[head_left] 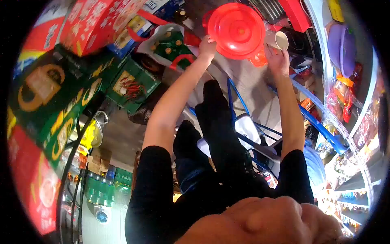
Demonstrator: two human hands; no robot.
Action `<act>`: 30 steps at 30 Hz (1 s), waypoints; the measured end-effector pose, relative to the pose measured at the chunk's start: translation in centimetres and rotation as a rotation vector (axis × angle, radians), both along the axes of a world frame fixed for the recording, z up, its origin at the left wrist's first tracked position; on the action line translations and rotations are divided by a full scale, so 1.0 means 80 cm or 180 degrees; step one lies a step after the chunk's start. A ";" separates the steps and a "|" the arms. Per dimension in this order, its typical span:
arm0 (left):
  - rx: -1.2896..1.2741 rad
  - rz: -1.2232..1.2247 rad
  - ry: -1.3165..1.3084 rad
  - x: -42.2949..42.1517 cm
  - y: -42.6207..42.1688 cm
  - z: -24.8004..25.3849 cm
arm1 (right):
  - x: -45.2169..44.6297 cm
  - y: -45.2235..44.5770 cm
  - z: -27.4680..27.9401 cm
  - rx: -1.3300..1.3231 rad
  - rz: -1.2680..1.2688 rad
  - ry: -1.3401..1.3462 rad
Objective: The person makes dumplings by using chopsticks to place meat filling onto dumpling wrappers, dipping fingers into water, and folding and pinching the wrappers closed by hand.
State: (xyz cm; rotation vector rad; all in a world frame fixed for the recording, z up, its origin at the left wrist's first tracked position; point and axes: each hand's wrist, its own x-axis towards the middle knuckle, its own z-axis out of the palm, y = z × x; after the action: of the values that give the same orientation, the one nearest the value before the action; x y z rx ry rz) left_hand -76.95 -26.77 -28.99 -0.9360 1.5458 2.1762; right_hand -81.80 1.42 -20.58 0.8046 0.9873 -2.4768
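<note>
head view: your left hand [208, 49] is at the near-left edge of the round red plastic lid [237, 29], fingers curled on its rim; your right hand [278, 63] appears to grasp the pale cup [281, 40], its round mouth turned toward the camera. the lid is ahead of you, between your two hands, with the cup just beside its right edge. whether a container sits under the lid is hidden, so you can't count on support there.

to handle this well, keep the left grip firm on the rim and the lid level, since a one-sided hold could let the far edge dip. pinch the cup lightly; it looks thin-walled and could buckle. its contents can't be told, so avoid tipping it. mind the bag of green bottles [170, 44] near your left wrist and the blue-framed folding chair [246, 129] below your arms.
</note>
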 end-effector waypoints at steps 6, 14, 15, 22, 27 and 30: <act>-0.1437 0.0060 -0.0307 -0.033 0.062 -0.136 | -0.013 0.055 -0.034 0.0246 -0.0180 0.0038; -0.0912 0.0770 -0.0801 -0.051 0.069 -0.095 | -0.050 0.074 -0.044 0.0580 -0.0261 -0.0013; -0.0979 0.0652 -0.1003 -0.053 0.069 -0.088 | -0.056 0.069 -0.040 0.0579 -0.0260 -0.0019; -0.0288 0.0871 0.0107 -0.030 0.078 -0.066 | -0.115 0.054 -0.026 0.0543 -0.0012 0.0301; -0.0973 0.0006 0.0646 0.035 0.052 -0.002 | -0.158 0.028 -0.019 0.0462 0.0132 0.0365; -0.0859 -0.0204 -0.0027 0.106 0.025 0.048 | -0.166 0.014 -0.056 0.0381 0.0185 0.0302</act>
State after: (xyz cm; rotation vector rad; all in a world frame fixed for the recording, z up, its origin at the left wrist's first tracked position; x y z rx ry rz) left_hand -68.44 -24.79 -25.16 -0.9571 1.8715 1.9495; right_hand -95.09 2.50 -25.09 0.6892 1.1847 -2.4449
